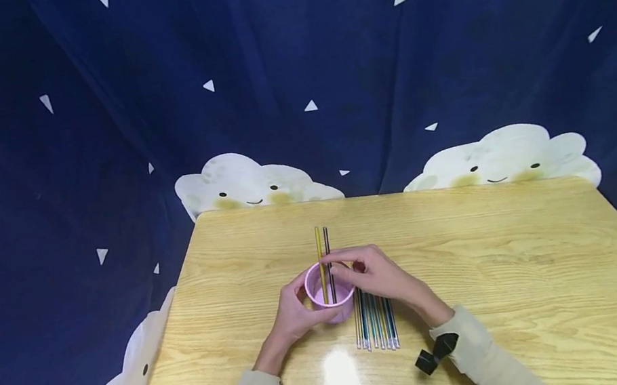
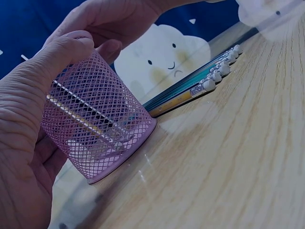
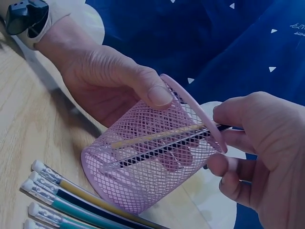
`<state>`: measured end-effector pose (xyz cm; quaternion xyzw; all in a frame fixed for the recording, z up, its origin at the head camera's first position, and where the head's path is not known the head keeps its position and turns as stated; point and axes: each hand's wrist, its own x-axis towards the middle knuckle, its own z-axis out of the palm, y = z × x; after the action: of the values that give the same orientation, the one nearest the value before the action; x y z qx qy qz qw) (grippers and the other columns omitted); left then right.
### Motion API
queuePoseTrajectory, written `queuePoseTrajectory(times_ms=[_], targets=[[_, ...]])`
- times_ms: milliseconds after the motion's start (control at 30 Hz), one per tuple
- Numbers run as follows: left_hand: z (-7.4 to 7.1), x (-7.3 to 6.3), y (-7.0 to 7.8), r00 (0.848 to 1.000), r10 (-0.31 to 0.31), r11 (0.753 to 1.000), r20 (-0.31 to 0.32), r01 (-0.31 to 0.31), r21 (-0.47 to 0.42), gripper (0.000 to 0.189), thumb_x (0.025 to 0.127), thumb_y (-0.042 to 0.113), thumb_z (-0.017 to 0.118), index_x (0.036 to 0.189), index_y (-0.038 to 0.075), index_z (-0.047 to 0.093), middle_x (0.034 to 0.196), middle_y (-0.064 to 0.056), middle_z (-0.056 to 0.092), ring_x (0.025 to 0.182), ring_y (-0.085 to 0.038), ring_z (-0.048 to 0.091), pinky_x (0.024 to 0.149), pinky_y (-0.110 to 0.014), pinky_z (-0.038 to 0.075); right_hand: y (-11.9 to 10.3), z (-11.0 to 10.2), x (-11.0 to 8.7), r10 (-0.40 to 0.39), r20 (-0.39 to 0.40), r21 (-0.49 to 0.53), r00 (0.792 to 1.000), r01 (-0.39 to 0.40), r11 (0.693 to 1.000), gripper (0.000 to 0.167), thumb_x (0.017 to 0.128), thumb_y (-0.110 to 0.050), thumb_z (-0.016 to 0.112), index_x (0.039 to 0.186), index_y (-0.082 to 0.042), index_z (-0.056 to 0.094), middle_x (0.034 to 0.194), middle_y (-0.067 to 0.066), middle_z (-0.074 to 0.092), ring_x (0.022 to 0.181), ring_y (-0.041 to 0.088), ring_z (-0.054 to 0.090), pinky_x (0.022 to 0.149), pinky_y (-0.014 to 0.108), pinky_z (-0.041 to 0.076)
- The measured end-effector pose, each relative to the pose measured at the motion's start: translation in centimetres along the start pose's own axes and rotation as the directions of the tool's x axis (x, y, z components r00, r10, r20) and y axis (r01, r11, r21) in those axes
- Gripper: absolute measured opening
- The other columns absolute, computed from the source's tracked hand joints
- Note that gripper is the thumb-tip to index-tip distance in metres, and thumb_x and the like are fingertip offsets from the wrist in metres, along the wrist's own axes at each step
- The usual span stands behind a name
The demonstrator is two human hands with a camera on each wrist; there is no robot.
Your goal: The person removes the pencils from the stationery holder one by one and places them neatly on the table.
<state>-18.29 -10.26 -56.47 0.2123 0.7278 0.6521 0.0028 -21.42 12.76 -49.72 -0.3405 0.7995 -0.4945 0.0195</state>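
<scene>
A pink mesh pencil cup [image 1: 340,314] stands on the table, its side gripped by my left hand [image 1: 292,312], thumb near the rim. Inside it, eraser ends down, lean a yellow pencil [image 1: 318,242] and a black pencil [image 1: 326,239]; both show through the mesh in the wrist views. At the cup's mouth my right hand [image 1: 383,273] pinches the black pencil between thumb and fingers. Several striped pencils [image 1: 376,321] lie side by side just right of the cup, their white erasers [image 2: 208,85] toward the near edge. The right hand hides their far ends.
The wooden table [image 1: 515,273] extends widely to the right and behind the cup. A dark blue curtain [image 1: 257,43] with white triangles and smiling clouds hangs along its far edge and left side. Black wrist cameras [image 1: 428,361] sit at both cuffs.
</scene>
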Motion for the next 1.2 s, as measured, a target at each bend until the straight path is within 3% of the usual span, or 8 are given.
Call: queuePoseTrajectory(times_ms=[300, 633, 800, 1200], targets=[[0.0, 0.1, 0.1, 1.0, 0.021, 1.0, 0.0, -0.021, -0.003, 0.087, 0.067, 0.007, 0.096, 0.145, 0.005, 0.058, 0.138, -0.013, 0.068, 0.123, -0.033, 0.064, 0.109, -0.051, 0.052, -0.6, -0.9, -0.5, 0.004, -0.023, 0.022, 1.0, -0.004, 1.0, 0.03, 0.104, -0.017, 0.066, 0.133, -0.014, 0.073, 0.128, 0.003, 0.074, 0.051, 0.005, 0.047, 0.045, 0.024, 0.044], [0.0, 0.2, 0.1, 0.999, 0.038, 0.999, 0.003, -0.038, -0.03, 0.085, 0.068, 0.005, 0.095, 0.144, 0.003, 0.059, 0.135, -0.017, 0.068, 0.122, -0.038, 0.064, 0.107, -0.056, 0.052, -0.7, -1.9, -0.8, 0.022, -0.08, 0.122, 0.997, -0.012, 0.992, 0.027, 0.102, -0.01, 0.068, 0.128, -0.005, 0.074, 0.125, 0.012, 0.074, 0.041, 0.006, 0.045, 0.035, 0.025, 0.044], [0.1, 0.3, 0.1, 0.999, 0.031, 0.999, 0.008, -0.031, -0.02, 0.085, 0.068, 0.006, 0.096, 0.145, 0.006, 0.059, 0.136, -0.013, 0.068, 0.122, -0.035, 0.064, 0.107, -0.053, 0.053, -1.0, -2.4, -0.9, 0.044, -0.102, 0.127, 0.994, -0.031, 0.991, 0.029, 0.099, -0.011, 0.072, 0.127, -0.012, 0.076, 0.127, 0.009, 0.074, 0.04, 0.005, 0.044, 0.035, 0.026, 0.046], [0.1, 0.2, 0.1, 0.999, 0.033, 0.999, 0.007, -0.033, -0.028, 0.085, 0.068, 0.007, 0.095, 0.145, 0.005, 0.059, 0.137, -0.015, 0.068, 0.124, -0.034, 0.064, 0.109, -0.054, 0.051, -1.3, -3.0, -1.0, 0.053, -0.202, 0.194, 0.978, -0.013, 0.981, 0.034, 0.094, -0.005, 0.077, 0.127, -0.004, 0.074, 0.088, 0.016, 0.074, 0.039, 0.007, 0.044, 0.033, 0.023, 0.041]])
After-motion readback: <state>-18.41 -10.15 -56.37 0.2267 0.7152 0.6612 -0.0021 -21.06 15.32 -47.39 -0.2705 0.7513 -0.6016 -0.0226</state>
